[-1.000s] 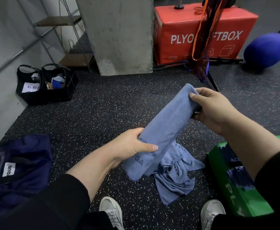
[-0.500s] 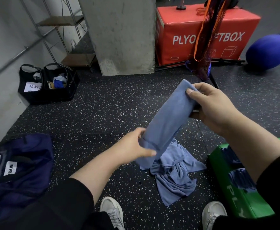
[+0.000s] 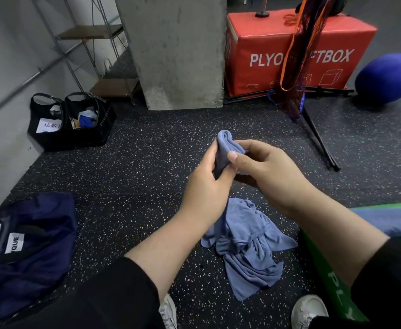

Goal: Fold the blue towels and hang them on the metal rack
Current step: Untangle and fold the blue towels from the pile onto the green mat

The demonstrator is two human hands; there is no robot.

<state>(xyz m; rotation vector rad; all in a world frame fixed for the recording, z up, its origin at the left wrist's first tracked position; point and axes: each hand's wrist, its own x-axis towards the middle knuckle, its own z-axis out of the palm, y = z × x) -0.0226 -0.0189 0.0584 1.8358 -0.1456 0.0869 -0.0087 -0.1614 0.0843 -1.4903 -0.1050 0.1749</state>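
Since a sec ago both hands came together: left hand (image 3: 204, 184) & right hand (image 3: 266, 172) now grip the folded blue towel (image 3: 225, 148) bunched between them, fingers curled round it, above the floor (image 3: 147, 162). Another blue towel (image 3: 249, 248) lies crumpled on floor below, btw the shoes.

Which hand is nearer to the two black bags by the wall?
Left. The left hand lies on the side of the black bags; the right hand is beyond it, farther away.
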